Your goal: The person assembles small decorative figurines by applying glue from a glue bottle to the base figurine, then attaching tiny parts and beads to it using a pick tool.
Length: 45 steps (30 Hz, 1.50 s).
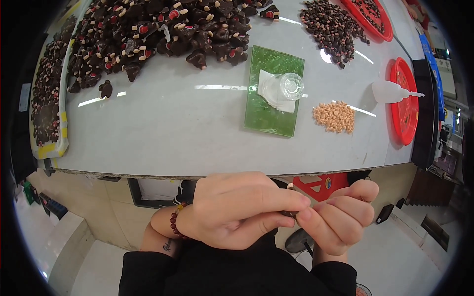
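Over my lap, in front of the table's near edge, both hands come together at a small dark brown piece, mostly covered by fingers. My left hand, closed in a pinch, holds it from the left. From the other side my right hand presses thumb and curled fingers to it, also closed. A tiny cream bit shows just above the left fingers. On the table beyond lies a heap of small peach-coloured pieces. Left of that heap, a small clear cup sits on a white pad on a green glass plate.
A large pile of dark brown figures with cream and red parts covers the back left. Beside it stands a long tray of similar pieces. At right are a white nozzle bottle, a red tray and small dark pieces.
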Motion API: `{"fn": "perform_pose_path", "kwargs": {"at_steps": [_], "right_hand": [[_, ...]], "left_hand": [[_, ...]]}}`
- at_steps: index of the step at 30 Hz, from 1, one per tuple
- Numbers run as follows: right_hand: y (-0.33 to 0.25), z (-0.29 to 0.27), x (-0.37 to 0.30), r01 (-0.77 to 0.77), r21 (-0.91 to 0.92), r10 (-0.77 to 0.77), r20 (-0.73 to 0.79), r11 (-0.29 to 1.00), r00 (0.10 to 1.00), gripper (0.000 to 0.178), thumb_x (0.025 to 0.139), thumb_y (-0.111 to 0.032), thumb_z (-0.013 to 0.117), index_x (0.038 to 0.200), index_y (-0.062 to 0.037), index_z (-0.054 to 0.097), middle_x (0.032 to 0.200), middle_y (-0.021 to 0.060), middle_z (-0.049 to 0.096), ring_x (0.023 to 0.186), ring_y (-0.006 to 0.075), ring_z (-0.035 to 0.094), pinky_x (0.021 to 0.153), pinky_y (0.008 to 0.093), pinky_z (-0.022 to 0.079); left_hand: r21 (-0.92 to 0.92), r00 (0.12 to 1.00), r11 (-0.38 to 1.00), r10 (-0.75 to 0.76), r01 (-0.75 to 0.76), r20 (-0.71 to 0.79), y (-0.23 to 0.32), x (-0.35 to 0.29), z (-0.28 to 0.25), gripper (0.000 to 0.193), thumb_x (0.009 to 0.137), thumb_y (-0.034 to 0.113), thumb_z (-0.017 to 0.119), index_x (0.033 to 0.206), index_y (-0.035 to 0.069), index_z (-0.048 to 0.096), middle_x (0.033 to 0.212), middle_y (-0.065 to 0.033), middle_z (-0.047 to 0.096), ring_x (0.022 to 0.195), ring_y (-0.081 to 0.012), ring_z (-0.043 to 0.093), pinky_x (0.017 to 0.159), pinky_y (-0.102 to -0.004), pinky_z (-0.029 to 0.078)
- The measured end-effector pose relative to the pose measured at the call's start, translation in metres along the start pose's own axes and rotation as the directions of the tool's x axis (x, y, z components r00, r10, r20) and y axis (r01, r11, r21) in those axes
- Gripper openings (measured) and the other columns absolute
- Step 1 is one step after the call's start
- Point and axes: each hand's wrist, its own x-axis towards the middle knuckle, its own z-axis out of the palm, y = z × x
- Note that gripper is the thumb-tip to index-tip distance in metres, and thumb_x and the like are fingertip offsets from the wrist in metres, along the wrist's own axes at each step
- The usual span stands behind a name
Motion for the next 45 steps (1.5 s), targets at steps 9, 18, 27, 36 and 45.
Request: {"fn": "perform_pose_path", "kwargs": {"at_steps": [9, 18, 27, 36, 45], "right_hand": [[0.002, 0.0, -0.001, 0.039, 0.035, -0.038, -0.016, 0.999, 0.999, 0.033, 0.062, -0.01, 0.073, 0.093, -0.0189, 0.063, 0.084, -0.0083, 0.044, 0.079, 0.0081, 0.041, 0.062, 0.0269, 0.031], [0.004, 0.003, 0.003, -0.048, 0.357, 0.103, -0.137, 0.933, 0.985, 0.032, 0.059, -0.011, 0.077, 0.087, -0.0186, 0.062, 0.083, -0.0068, 0.046, 0.072, 0.0093, 0.044, 0.059, 0.0262, 0.033], [0.001, 0.001, 0.004, -0.112, 0.458, 0.185, -0.118, 0.882, 0.976, 0.028, 0.058, -0.011, 0.077, 0.082, -0.018, 0.063, 0.079, -0.0069, 0.047, 0.069, 0.0097, 0.045, 0.06, 0.0268, 0.034], [-0.005, 0.001, 0.006, -0.148, 0.467, 0.224, -0.111, 0.872, 0.968, 0.03, 0.056, -0.006, 0.078, 0.081, -0.0157, 0.062, 0.079, -0.0059, 0.048, 0.068, 0.0107, 0.046, 0.059, 0.0276, 0.034], [0.003, 0.007, 0.001, -0.114, 0.367, 0.209, -0.229, 0.923, 0.951, 0.02, 0.071, -0.03, 0.073, 0.074, -0.0195, 0.057, 0.072, -0.0047, 0.045, 0.064, 0.013, 0.042, 0.055, 0.0272, 0.032]], "left_hand": [[-0.013, 0.999, 0.999, 0.038, -0.038, 0.025, 0.0, 0.0, 0.0, 0.019, 0.072, 0.008, 0.074, 0.089, 0.002, 0.067, 0.072, -0.0071, 0.066, 0.057, -0.0154, 0.06, 0.049, -0.0218, 0.047], [-0.337, 0.993, 0.94, 0.089, -0.058, 0.078, -0.009, 0.004, 0.006, 0.024, 0.075, 0.012, 0.073, 0.091, -0.004, 0.065, 0.075, -0.0111, 0.065, 0.059, -0.0165, 0.061, 0.051, -0.0232, 0.048], [-0.395, 0.989, 0.914, 0.132, -0.097, 0.062, -0.013, 0.003, 0.011, 0.027, 0.075, 0.012, 0.073, 0.094, -0.005, 0.064, 0.078, -0.0123, 0.065, 0.058, -0.0166, 0.06, 0.049, -0.0238, 0.047], [-0.367, 0.987, 0.925, 0.137, -0.098, 0.082, -0.011, 0.004, 0.009, 0.018, 0.076, 0.01, 0.072, 0.091, 0.002, 0.068, 0.076, -0.0101, 0.062, 0.053, -0.0136, 0.056, 0.045, -0.0221, 0.042], [0.135, 0.993, 0.983, 0.12, -0.122, 0.022, 0.011, 0.001, -0.065, 0.022, 0.071, 0.022, 0.076, 0.074, 0.002, 0.068, 0.068, -0.0047, 0.061, 0.051, -0.014, 0.052, 0.044, -0.0245, 0.037]]}}
